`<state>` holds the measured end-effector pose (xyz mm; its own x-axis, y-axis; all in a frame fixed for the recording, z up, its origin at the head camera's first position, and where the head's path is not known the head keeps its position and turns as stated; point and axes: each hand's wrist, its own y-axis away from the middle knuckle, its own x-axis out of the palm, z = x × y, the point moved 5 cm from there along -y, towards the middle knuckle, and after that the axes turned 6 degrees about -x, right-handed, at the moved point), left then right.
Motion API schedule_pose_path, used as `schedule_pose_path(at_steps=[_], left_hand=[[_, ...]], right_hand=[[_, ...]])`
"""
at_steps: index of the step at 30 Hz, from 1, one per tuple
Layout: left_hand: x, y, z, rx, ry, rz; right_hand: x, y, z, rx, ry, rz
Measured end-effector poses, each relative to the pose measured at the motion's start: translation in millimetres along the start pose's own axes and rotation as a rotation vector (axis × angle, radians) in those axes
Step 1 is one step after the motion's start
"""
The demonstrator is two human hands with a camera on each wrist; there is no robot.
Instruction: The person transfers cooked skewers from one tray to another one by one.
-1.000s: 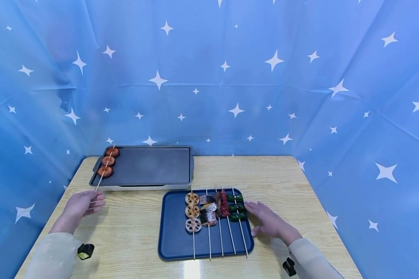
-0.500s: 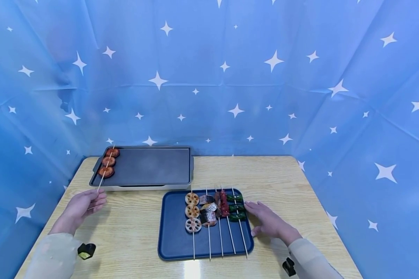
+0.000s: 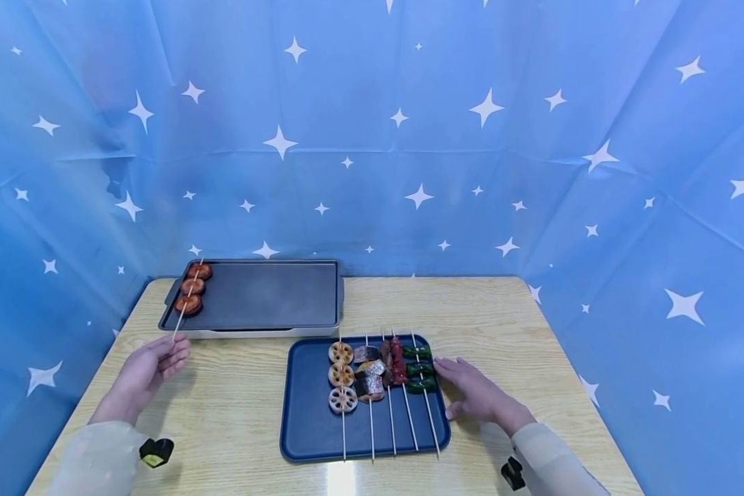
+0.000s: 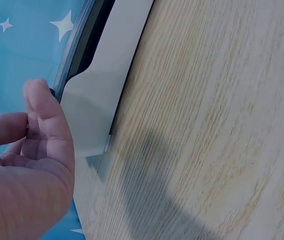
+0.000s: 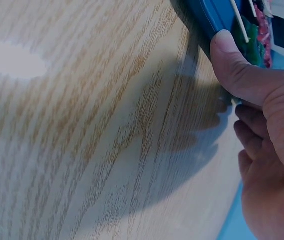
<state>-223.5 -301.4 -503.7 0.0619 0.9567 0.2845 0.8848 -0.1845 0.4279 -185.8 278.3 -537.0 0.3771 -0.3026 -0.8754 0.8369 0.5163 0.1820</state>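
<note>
In the head view my left hand (image 3: 141, 372) pinches the bare stick end of a skewer (image 3: 192, 286) with three round reddish-brown pieces. This skewer lies along the left side of the dark griddle (image 3: 273, 293). The left wrist view shows the thumb and fingers (image 4: 49, 112) meeting beside the griddle's pale side. My right hand (image 3: 480, 396) rests against the right edge of the blue tray (image 3: 310, 437); its thumb (image 5: 227, 50) touches the rim. On the tray lie lotus root skewers (image 3: 342, 375), a fish skewer (image 3: 369, 379), red and brown meat skewers (image 3: 397, 362) and a green pepper skewer (image 3: 419, 370).
The wooden table (image 3: 235, 413) bears both the griddle at back left and the tray at front centre. A blue curtain (image 3: 372, 138) with white stars hangs behind and at both sides. The skewer sticks point toward the table's front edge.
My left hand has shifted slightly right, and its fingers have curled in more. The stick's near end and the nearest brown piece moved slightly right. The right hand and tray stay still.
</note>
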Motion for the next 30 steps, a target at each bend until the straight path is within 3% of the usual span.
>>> schedule_pose_path(at_steps=[14,30], left_hand=[[9.6,6.2,3.9,0.054,0.058,0.038],[30.1,9.9,-0.5,0.127,0.094,0.081]], right_hand=[[-2,-1.3,1,-0.015,0.021,-0.002],[0,0.4,1,-0.008,0.005,-0.002]])
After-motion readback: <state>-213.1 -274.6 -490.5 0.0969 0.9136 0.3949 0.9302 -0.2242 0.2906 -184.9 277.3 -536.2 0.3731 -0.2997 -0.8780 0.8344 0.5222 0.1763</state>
